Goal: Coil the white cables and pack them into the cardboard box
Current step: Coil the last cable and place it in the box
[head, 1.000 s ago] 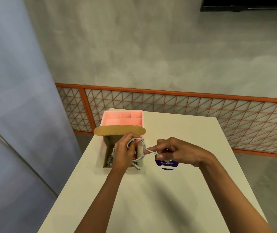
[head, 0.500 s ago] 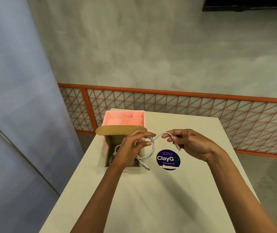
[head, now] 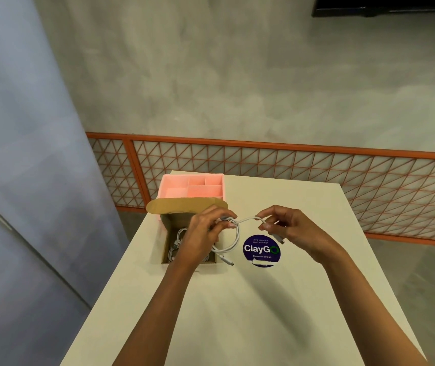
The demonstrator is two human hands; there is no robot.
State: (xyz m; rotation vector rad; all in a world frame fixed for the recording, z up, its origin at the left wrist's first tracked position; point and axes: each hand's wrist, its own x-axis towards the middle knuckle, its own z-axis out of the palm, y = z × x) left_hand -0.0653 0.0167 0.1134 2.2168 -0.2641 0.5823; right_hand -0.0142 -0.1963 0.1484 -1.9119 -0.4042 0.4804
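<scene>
Cardboard box on the worktop holds coiled cables, pink tray behind. Over its right edge my left hand grips a looped cable; right hand fingers pinch it near its end.

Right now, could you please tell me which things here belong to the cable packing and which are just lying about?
Job: cable, gripped by the left hand and pinched by the right hand; box, with coiled cables inside.
Lying about: pink tray behind the box; sticker on the table.
</scene>
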